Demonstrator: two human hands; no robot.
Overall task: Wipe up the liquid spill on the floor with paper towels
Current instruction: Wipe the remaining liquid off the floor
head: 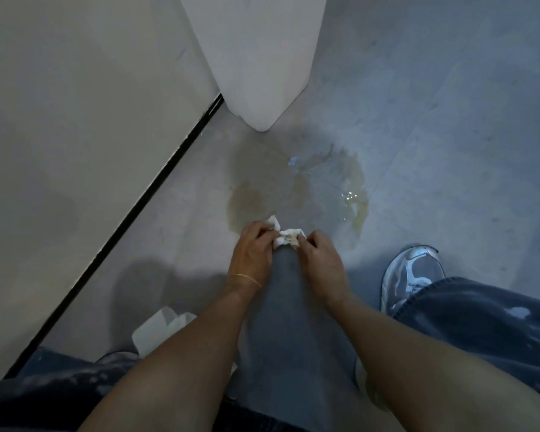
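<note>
Both hands pinch one crumpled paper towel (289,238) between them, left hand (253,247) on its left end, right hand (320,260) on its right, just over the knee (290,307). It looks damp and stained, though the dim light blurs it. It's soft, limp and easily torn, so bunch it and grip the dry edges. The spill (300,188) glistens on the floor (449,120) just beyond; spare towels (159,328) lie near left.

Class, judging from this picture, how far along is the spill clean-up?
Done: the paper towel is stained, so some wiping seems done. In hand: the left hand and right hand pinch it above the knee. Left: the spill glistens wet on the floor; spare towels lie nearby.
</note>
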